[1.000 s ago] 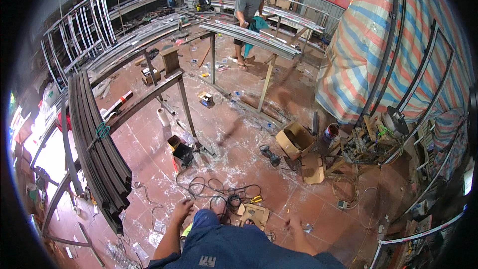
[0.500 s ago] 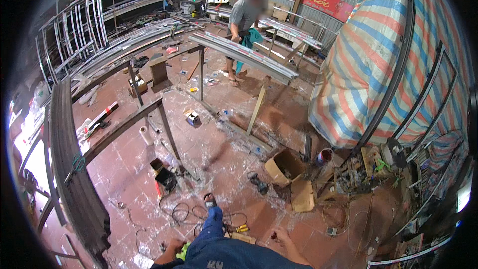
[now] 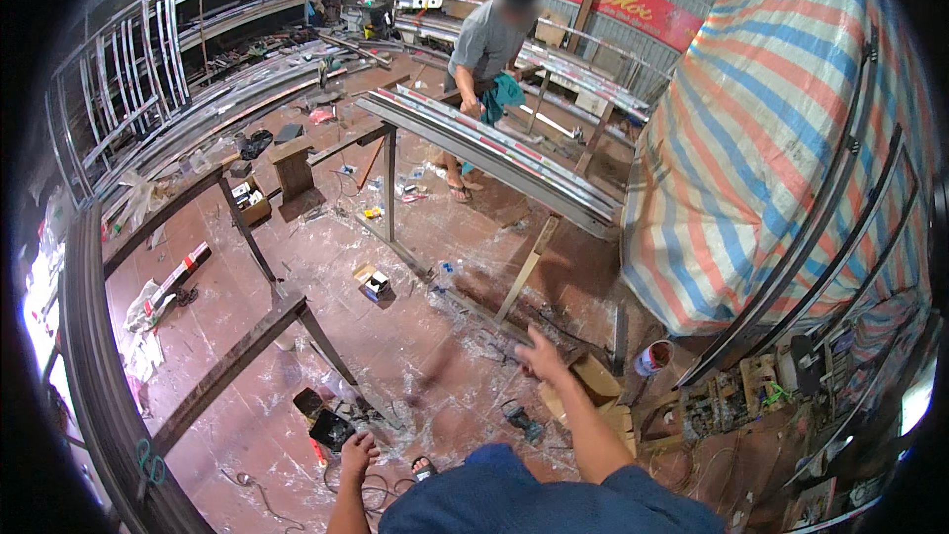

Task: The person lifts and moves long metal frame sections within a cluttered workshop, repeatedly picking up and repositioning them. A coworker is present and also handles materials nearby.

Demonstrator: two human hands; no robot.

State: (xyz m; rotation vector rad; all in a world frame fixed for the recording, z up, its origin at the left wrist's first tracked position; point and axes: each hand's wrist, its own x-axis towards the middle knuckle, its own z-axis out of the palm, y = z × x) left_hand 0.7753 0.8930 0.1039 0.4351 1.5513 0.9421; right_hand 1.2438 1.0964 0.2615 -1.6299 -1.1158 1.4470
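My right hand [image 3: 542, 356] reaches forward above the floor, fingers apart and nothing visible in it. Below it in the picture stands an open cardboard box [image 3: 596, 382], partly covered by my forearm. My left hand [image 3: 358, 455] is lower down, its fingers loosely bent and apart, and seems to hold nothing. Nearest to it is an open black case [image 3: 331, 428] on the tiles. Ahead, a bundle of long metal profiles [image 3: 494, 148] lies across a metal stand. A co-worker [image 3: 486, 54] stands behind it, one hand near the profiles and a green cloth [image 3: 506, 94] beside them.
A low metal frame [image 3: 232, 366] stands on the left, with scissors [image 3: 150, 462] on its near beam. Cables [image 3: 262, 494] and plastic scraps litter the floor. A striped tarpaulin [image 3: 761, 158] covers a large pile at right. A paint bucket [image 3: 653, 358] stands near it.
My right hand has risen and stretched forward from beside my body. My left hand has come up and forward too. The view has shifted closer to the profiles; the co-worker leans over them.
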